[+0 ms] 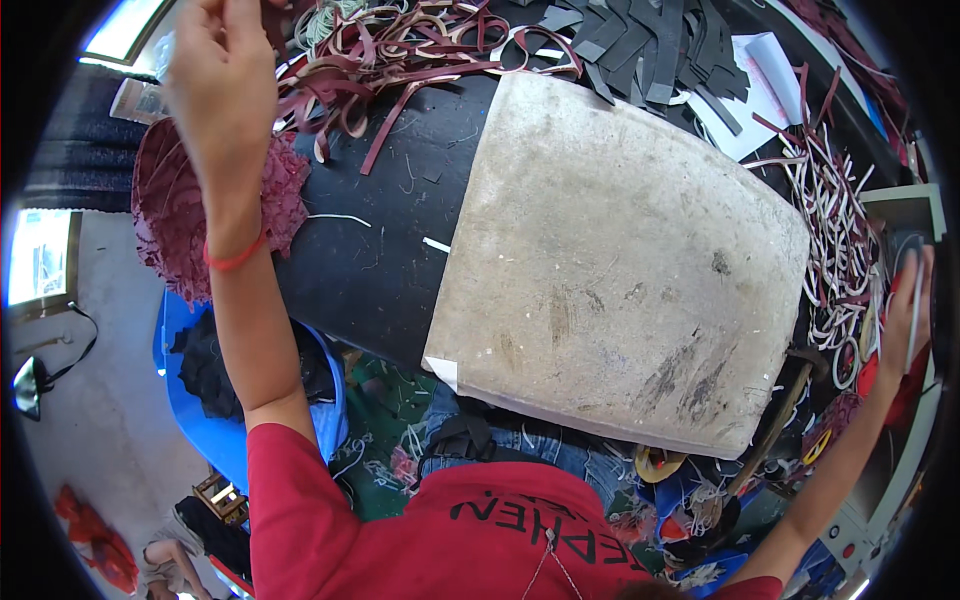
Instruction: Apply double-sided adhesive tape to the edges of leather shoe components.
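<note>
My left hand (222, 85) is raised at the upper left, its fingers curled and cut off by the top edge, so what they hold is hidden. Beside it lies a heap of maroon leather strips (365, 60). Below the wrist is a crumpled maroon lace-like piece (170, 205). At the far right my right hand (903, 320) closes on a thin grey, flat-looking thing (916, 300), next to a grey metal frame (925, 205). A heap of maroon and white strips (830, 215) lies nearby.
A worn, pale board (620, 270) lies on the black tabletop (360, 250) before me. Dark grey strips (640, 45) and a white paper sheet (755, 85) are at the back. A blue tub (195, 390) of black scraps stands below left; a hammer (790, 395) is at right.
</note>
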{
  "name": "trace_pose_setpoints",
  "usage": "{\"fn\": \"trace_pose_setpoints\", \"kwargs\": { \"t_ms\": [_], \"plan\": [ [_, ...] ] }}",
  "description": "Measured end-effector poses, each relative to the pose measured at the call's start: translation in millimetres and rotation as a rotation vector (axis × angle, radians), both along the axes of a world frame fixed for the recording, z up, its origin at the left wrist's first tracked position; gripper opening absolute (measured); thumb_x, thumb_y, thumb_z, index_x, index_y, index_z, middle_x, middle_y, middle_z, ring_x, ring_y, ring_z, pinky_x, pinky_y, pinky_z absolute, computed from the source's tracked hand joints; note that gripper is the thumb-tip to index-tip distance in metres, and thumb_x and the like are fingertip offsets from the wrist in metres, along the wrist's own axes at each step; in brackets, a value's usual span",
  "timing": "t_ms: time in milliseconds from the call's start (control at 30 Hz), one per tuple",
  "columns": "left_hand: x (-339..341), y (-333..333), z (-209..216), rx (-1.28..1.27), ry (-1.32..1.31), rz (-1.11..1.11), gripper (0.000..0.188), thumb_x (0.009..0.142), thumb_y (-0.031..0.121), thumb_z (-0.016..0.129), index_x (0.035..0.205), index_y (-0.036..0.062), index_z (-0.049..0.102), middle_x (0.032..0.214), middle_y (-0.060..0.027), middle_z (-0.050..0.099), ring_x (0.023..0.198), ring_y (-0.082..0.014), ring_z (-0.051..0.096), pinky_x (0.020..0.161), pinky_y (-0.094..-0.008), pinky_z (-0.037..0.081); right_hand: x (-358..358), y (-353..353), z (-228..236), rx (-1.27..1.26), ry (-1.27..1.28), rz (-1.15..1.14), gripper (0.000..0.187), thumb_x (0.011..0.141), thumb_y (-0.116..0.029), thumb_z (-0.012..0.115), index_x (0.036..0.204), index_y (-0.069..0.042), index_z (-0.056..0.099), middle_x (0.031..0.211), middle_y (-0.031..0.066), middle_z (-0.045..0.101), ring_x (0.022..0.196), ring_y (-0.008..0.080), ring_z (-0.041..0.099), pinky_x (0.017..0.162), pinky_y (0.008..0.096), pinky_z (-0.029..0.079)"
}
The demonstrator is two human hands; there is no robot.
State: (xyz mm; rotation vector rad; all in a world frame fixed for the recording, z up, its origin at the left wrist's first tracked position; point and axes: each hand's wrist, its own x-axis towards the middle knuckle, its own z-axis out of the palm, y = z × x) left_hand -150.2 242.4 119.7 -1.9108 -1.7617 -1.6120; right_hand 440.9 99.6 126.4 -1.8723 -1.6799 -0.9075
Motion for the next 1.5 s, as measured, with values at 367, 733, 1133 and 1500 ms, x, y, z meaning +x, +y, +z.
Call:
{"fn": "trace_pose_setpoints", "kwargs": {
  "t_ms": [367,733,1133,1500],
  "plan": [
    [214,-179,-93,-0.2,0.283,-0.907,0.024,0.085,0.012,0.066,0.105,0.0011,0.058,0.086,-0.0116,0.062,0.078,-0.0247,0.066,0.064,-0.0353,0.053,-152,-58,-59,0.046,0.749,0.13,0.022,0.091,-0.007,0.066,0.113,-0.001,0.064,0.108,0.0097,0.068,0.098,0.0172,0.065,0.089,0.0288,0.049],
    [136,-207,-82,-0.371,0.318,-0.933,0.032,0.075,-0.002,0.07,0.107,0.0037,0.068,0.11,-0.012,0.065,0.11,-0.032,0.06,0.09,-0.0424,0.05,-217,-140,-69,-0.357,0.696,0.276,0.03,0.08,0.004,0.07,0.109,-0.001,0.062,0.098,0.0134,0.067,0.075,0.0254,0.063,0.069,0.0324,0.051],
    [200,-172,-84,0.351,0.751,-1.28,0.023,0.074,0.02,0.062,0.095,0.0096,0.064,0.111,-0.0052,0.06,0.117,-0.0236,0.056,0.109,-0.0447,0.041,-213,-91,-109,-0.678,1.172,0.635,0.025,0.094,-0.004,0.056,0.118,-0.001,0.054,0.106,0.0156,0.067,0.097,0.0271,0.068,0.079,0.0322,0.054],
    [193,-99,-100,0.06,0.567,-1.493,0.028,0.086,0.031,0.068,0.094,0.0054,0.06,0.106,-0.0092,0.064,0.109,-0.0273,0.062,0.093,-0.0443,0.05,-222,-119,-92,0.105,0.935,0.269,0.038,0.092,-0.008,0.065,0.124,0.004,0.05,0.106,0.0132,0.066,0.092,0.0192,0.064,0.081,0.0324,0.052]
  ]
}}
